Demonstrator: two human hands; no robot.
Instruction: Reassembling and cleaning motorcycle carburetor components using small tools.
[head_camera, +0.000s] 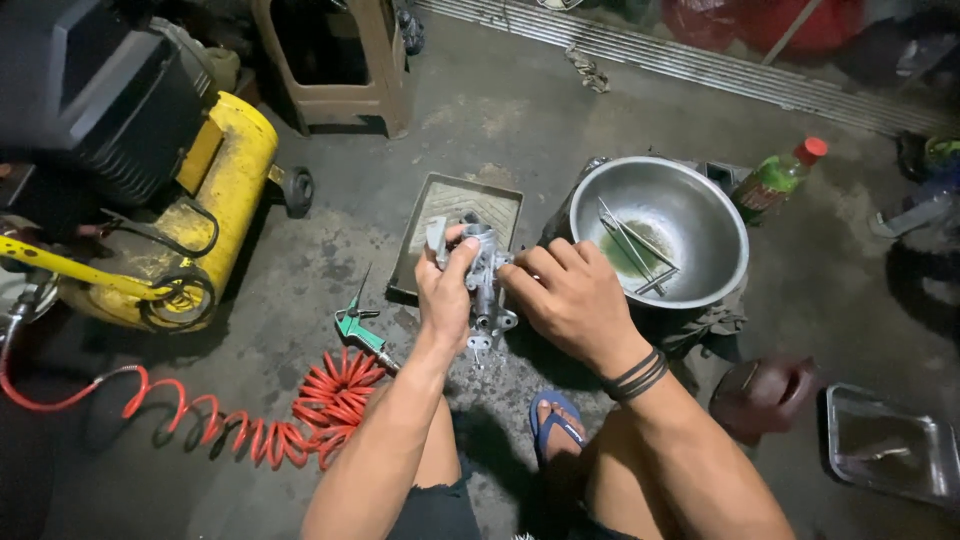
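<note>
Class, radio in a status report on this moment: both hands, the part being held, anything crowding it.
Left hand and right hand both gripping the grey metal carburetor. Held above the floor, over a grey tray. Steel bowl close right, green air blow gun lower left; nothing blocking.

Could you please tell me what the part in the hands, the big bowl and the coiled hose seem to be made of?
Part: probably cast metal, dull grey, intricate moulded shapes. Bowl: likely stainless steel, brushed, reflective sheen. Coiled hose: apparently flexible plastic, glossy red-orange.
</note>
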